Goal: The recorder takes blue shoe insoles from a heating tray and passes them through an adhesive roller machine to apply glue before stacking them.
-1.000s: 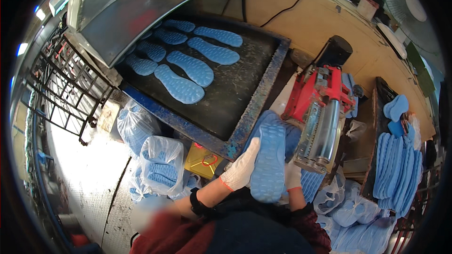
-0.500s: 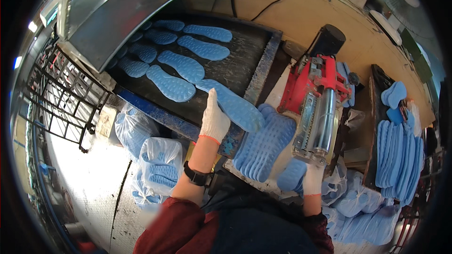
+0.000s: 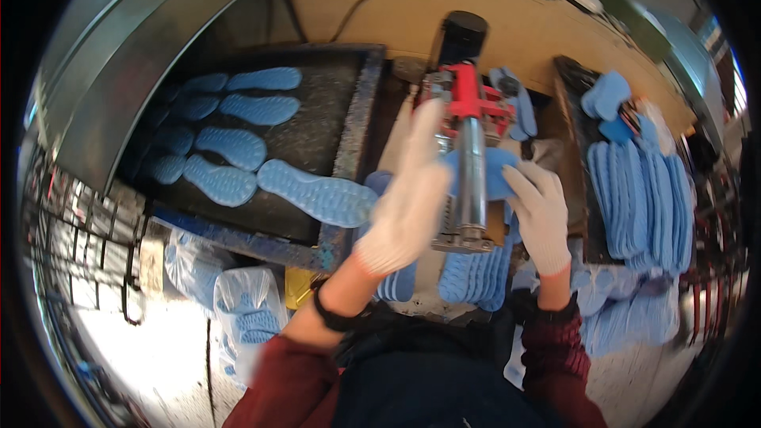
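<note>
My right hand (image 3: pixel 542 210), in a white knit glove, pinches the right end of a blue insole (image 3: pixel 498 173). That insole lies across the red-framed machine (image 3: pixel 468 95), passing at the steel roller (image 3: pixel 473 178). To the roller's left, my gloved left hand (image 3: pixel 408 194) is raised and smeared by motion, fingers stretched upward and nothing seen in it. Close to its wrist, a dimpled blue insole (image 3: pixel 313 192) rests on the dark conveyor bed (image 3: pixel 317 131), its end over the edge. Below the machine stand rows of insoles (image 3: pixel 472 273), partly hidden by the roller.
Several more insoles (image 3: pixel 219 178) lie on the bed, running under a metal hood (image 3: pixel 151 55). A shelf at right holds a tight row of blue insoles (image 3: pixel 638 202). Clear bags of insoles (image 3: pixel 250 309) sit on the floor. A black rack (image 3: pixel 87 246) stands at far left.
My view has swung right. My left hand has let go of the insole at the bed's edge and moved toward the roller. My right hand has risen from below the machine, now with an insole.
</note>
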Available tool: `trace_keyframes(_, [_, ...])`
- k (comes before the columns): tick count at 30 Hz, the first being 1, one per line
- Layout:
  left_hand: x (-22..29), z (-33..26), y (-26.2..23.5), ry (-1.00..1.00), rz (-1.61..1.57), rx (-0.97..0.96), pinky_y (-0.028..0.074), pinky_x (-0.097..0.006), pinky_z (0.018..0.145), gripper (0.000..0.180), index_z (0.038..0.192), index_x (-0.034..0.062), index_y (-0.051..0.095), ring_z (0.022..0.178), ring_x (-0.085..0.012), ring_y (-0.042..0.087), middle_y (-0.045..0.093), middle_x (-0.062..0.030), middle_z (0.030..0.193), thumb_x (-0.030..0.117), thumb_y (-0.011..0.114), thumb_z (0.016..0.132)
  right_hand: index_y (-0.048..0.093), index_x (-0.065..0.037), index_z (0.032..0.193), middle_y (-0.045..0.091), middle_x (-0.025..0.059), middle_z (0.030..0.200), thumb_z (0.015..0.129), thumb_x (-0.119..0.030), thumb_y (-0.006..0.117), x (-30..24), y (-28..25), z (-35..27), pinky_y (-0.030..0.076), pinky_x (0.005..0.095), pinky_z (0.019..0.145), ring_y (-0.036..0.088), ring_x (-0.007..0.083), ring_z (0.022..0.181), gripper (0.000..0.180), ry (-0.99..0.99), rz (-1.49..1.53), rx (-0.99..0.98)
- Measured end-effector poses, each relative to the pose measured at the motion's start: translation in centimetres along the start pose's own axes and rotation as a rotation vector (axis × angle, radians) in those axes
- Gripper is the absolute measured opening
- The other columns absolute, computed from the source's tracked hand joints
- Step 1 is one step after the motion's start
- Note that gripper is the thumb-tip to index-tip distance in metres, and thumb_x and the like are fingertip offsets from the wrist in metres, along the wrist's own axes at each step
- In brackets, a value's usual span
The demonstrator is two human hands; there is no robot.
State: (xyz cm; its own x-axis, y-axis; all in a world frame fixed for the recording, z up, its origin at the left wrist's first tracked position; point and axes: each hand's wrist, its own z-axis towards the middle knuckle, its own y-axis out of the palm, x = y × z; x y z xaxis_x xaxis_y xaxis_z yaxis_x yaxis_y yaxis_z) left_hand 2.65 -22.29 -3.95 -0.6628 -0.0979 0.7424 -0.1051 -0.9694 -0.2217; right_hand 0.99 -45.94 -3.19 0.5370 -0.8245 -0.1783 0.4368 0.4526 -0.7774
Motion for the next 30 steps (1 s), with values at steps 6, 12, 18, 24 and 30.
trace_keyframes(6, [-4.5,-0.3,1.0,0.091,-0.011,0.062,0.036,-0.051,0.109,0.05,0.146,0.0006,0.033,0.132,-0.0528,0.037,0.034,-0.0317,0.149,0.005,0.051,0.099,0.058,0.0,0.09,0.058,0.0037,0.083,0.094,-0.004,0.05,-1.2,2.6,-9.1,0.036,0.0212,0.059,0.048,0.0072,0.069,0.01,0.728,0.844,0.57])
trace_keyframes(12, [-7.4,-6.4,-0.2,-0.263,-0.135,-0.027,0.036,-0.047,0.111,0.052,0.149,0.0005,0.032,0.137,-0.0468,0.037,0.035,-0.0267,0.151,0.006,0.051,0.1,0.063,-0.003,0.101,0.063,0.0111,0.084,0.089,-0.009,0.055,-0.4,10.1,-13.1,0.049,0.0338,0.067,0.062,0.0205,0.073,0.016,0.434,0.103,0.026])
trace_keyframes(18, [-3.2,-13.3,-2.5,-0.427,-0.078,-0.137,0.035,-0.034,0.112,0.07,0.15,-0.0041,0.029,0.132,-0.0217,0.046,0.041,-0.0158,0.149,0.051,0.023,0.107,0.069,-0.009,0.097,0.071,0.0097,0.088,0.086,-0.027,0.062,-2.4,12.1,-11.5,0.054,0.0438,0.067,0.069,0.0307,0.075,0.022,0.188,-0.457,-0.283])
trace_keyframes(24, [3.1,-6.4,-4.1,-0.795,-1.164,0.735,0.042,-0.038,0.107,0.061,0.143,0.0045,0.044,0.122,-0.0242,0.055,0.056,-0.0115,0.134,0.051,0.042,0.103,0.069,-0.009,0.099,0.07,0.0079,0.099,0.086,-0.029,0.065,-1.9,12.1,-12.6,0.053,0.044,0.077,0.067,0.0264,0.091,0.024,0.242,-0.459,-0.294])
trace_keyframes(30, [-9.8,-1.9,-9.0,-0.657,-1.346,1.015,0.048,-0.05,0.1,0.045,0.126,0.0061,0.05,0.119,-0.0309,0.056,0.057,-0.0142,0.129,0.044,0.044,0.103,0.069,-0.01,0.098,0.071,0.0084,0.092,0.085,-0.028,0.066,-2.0,12.3,-12.3,0.053,0.0432,0.069,0.068,0.0286,0.079,0.023,0.171,-0.446,-0.241])
